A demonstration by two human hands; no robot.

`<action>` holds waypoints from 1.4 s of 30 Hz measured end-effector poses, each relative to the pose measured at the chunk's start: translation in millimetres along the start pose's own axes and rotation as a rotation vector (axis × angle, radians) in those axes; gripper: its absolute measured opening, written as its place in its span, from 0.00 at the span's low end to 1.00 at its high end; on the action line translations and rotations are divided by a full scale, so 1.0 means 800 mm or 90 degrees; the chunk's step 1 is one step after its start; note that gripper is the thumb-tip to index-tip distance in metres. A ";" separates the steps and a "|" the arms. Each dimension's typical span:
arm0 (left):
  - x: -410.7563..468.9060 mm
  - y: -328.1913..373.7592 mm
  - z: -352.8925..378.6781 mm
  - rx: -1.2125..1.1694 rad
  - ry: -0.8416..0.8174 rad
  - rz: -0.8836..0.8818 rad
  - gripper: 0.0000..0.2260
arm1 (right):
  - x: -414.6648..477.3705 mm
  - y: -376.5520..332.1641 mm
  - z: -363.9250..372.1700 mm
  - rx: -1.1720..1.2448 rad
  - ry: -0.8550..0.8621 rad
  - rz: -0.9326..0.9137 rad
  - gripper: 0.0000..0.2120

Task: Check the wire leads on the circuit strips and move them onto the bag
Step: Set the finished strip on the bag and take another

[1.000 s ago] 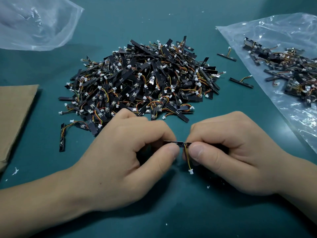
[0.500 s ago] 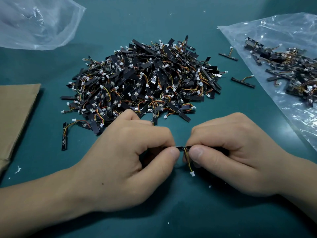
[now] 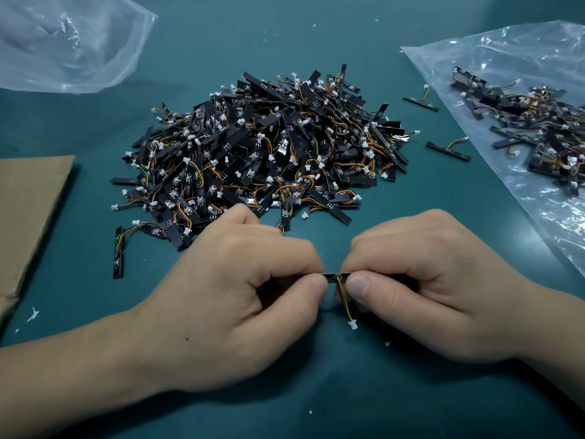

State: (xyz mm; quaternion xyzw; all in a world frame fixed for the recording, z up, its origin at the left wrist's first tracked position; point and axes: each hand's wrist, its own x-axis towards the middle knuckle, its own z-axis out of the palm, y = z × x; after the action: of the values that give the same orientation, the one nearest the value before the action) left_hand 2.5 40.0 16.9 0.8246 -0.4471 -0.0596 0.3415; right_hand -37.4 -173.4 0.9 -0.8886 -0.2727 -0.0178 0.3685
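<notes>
My left hand [image 3: 240, 299] and my right hand [image 3: 424, 280] pinch the two ends of one black circuit strip [image 3: 335, 276] just above the green table. Its yellow and red wire lead [image 3: 343, 301] hangs down between my thumbs and ends in a white connector. Most of the strip is hidden under my fingers. A large pile of the same strips [image 3: 262, 153] lies just beyond my hands. At the right, a clear plastic bag [image 3: 519, 201] lies flat with several strips [image 3: 538, 128] on it.
Two loose strips [image 3: 448, 150] lie between the pile and the bag, another [image 3: 117, 255] at the pile's left. A second clear bag [image 3: 63, 49] lies at the back left. Brown cardboard [image 3: 28, 210] covers the left edge. White specks dot the green table [image 3: 316, 391].
My hands have kept their hold on the strip and shifted slightly lower in view. The wire lead still hangs down between my thumbs.
</notes>
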 end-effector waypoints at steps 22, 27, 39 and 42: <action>0.006 0.010 -0.004 -0.033 -0.002 -0.022 0.20 | 0.001 -0.001 -0.001 0.002 -0.004 -0.002 0.14; 0.008 0.009 -0.005 -0.005 -0.015 -0.006 0.19 | 0.000 0.000 -0.002 0.006 -0.005 -0.002 0.15; 0.002 0.004 -0.002 -0.061 0.043 -0.016 0.21 | 0.000 0.001 0.000 -0.006 0.006 0.006 0.16; 0.008 0.008 -0.006 -0.002 0.016 0.002 0.20 | 0.000 0.000 0.000 -0.005 0.008 0.006 0.15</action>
State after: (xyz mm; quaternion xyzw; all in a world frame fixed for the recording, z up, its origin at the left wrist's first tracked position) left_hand 3.8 35.1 25.9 0.8239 -0.4442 -0.0496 0.3486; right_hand -37.3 -173.3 1.2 -0.8910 -0.2664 -0.0229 0.3670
